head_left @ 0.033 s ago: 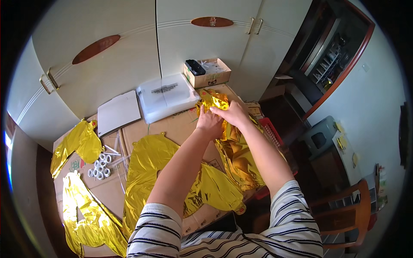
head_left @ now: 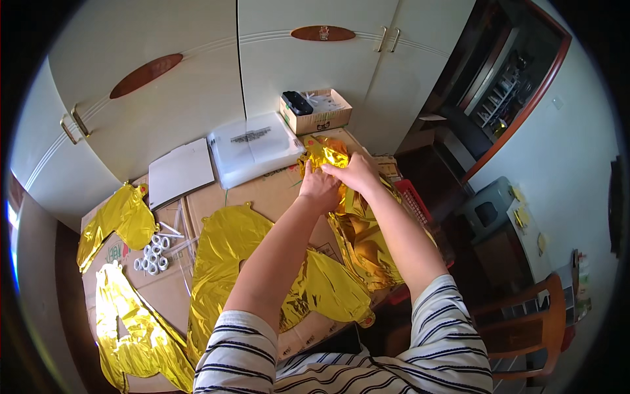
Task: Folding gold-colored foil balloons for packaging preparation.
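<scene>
- Lying leftmost, rolls (head_left: 155, 256) could scatter if nearby foil gets dragged.
- Left hand (head_left: 320, 192): on the crumpled foil (head_left: 361, 246) at the table's right side; fingertips hidden, grip I cannot tell.
- Right hand (head_left: 359, 175): seems to hold that foil between thumb and fingers; hard pulling could tear it.
- Red basket (head_left: 413, 201): its rim could snag foil.

Cream cabinet doors (head_left: 315, 65) at back, brown oval plaques (head_left: 146, 76), brass-toned handles (head_left: 394, 40). Small carton (head_left: 323, 122) in front, black case (head_left: 298, 103) at its left end. Off right I see dark doorway (head_left: 453, 85), wooden chair (head_left: 556, 308), red basket (head_left: 413, 200).
</scene>
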{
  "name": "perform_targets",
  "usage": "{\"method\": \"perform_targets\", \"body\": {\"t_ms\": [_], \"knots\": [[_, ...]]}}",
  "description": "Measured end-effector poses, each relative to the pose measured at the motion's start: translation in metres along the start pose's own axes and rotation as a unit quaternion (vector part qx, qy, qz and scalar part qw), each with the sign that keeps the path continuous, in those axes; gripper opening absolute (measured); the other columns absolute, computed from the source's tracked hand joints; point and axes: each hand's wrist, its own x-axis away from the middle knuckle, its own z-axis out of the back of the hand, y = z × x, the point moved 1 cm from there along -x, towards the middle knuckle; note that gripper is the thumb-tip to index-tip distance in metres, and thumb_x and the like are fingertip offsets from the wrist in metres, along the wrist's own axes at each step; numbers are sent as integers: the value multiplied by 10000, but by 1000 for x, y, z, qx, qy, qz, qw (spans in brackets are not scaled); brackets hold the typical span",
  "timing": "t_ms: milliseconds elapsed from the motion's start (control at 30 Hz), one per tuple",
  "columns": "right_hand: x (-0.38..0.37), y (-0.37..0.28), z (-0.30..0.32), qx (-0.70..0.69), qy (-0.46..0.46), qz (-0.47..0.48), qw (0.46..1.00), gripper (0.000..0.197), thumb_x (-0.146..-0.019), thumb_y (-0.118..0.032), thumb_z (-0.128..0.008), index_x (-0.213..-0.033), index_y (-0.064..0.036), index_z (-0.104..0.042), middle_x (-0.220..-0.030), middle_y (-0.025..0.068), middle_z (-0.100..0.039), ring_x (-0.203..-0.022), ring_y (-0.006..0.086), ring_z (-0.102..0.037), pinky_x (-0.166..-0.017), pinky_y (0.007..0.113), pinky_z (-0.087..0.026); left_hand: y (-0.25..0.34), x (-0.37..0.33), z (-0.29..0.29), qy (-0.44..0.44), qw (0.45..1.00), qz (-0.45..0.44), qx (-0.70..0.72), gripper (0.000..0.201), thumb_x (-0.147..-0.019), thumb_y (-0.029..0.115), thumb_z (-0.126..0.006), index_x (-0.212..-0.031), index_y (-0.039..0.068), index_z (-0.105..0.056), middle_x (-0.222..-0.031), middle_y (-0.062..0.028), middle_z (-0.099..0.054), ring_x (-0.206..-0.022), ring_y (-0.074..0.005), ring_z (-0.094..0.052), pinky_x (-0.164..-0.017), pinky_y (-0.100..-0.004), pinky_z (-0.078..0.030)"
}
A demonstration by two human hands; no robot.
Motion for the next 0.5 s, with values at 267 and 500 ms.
{"method": "perform_targets", "body": {"t_ms": [267, 500], "knots": [[-66, 157, 15, -260, 145, -52, 953, 379, -810, -259, -709, -964, 87, -714, -953, 263, -735, -939, 368, -727, -827, 441, -552, 19, -7, -9, 101, 992, -16, 80, 567, -970, 349, -491, -1516, 208, -427, -1325, -148, -559, -1280, -331, -538, -1186, -584, -262], [28, 191, 100, -550, 193, -94, 807, 285, -832, -48, -682, -1110, 17, -688, -996, 78, -714, -836, 181, -683, -774, 334, -545, 0, 12, -20, 113, 990, 11, 87, 809, -871, 707, -554, -1475, 173, -483, -1359, -118, -518, -1368, -301, -427, -1160, -512, -293]]}}
